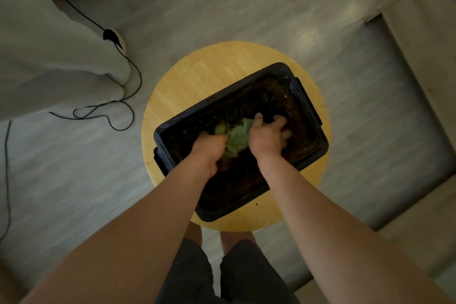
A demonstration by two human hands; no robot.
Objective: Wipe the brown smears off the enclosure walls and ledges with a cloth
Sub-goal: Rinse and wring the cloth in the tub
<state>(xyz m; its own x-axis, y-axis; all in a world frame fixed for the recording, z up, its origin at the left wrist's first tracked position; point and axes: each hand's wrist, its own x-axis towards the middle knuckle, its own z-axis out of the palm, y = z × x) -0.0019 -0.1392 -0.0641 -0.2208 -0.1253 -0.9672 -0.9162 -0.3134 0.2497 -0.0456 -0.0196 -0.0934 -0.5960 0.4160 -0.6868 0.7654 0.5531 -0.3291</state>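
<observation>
One rectangular black plastic enclosure [311,116], with rounded corners and a raised rim, sits askew at centre frame on one round, pale wooden surface [197,76] with visible plank joints. The enclosure's glossy interior carries brown smears on its floor and walls. One crumpled, soft green cloth [238,139] lies inside the enclosure at its middle, between two bare hands. The left hand [209,148] has its fingers curled around the cloth's left end and grips it. The right hand [267,137] lies over the cloth's right edge with thumb and fingers bent and spread; whether they close on the fabric cannot be told. The hands are close together, with only the cloth between them. The grey plank floor [246,7] surrounds the surface. A thin black cable [133,66] loops across the floor at left, beside a sheet of pale draped fabric [49,57] at upper left.
</observation>
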